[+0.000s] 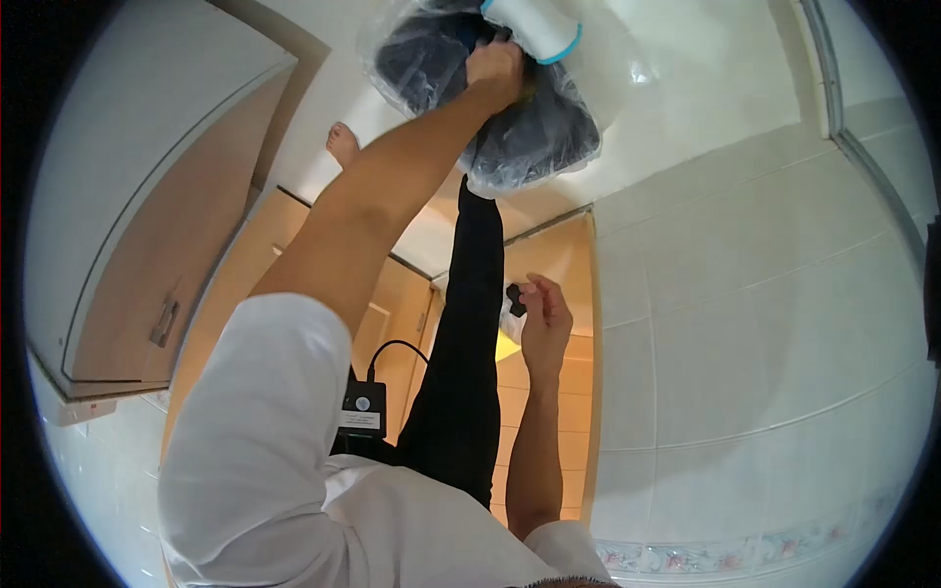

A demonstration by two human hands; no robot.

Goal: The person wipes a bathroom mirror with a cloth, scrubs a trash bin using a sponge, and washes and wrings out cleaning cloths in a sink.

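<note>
- Clear plastic bag [534, 137] of dark clothes lies on the pale floor at the frame's top centre.
- Left hand [495, 73] presses down on it, fingers curled.
- A white cylinder with a blue band [534, 24] touches the bag's top.
- Right hand [544, 318], mid-frame, pinches a small black thing [516, 299].

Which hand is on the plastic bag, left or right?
The left hand: it presses on the clear plastic bag of dark fabric on the floor, beside a white device. The right hand is apart, holding a small black object near the leg.
</note>
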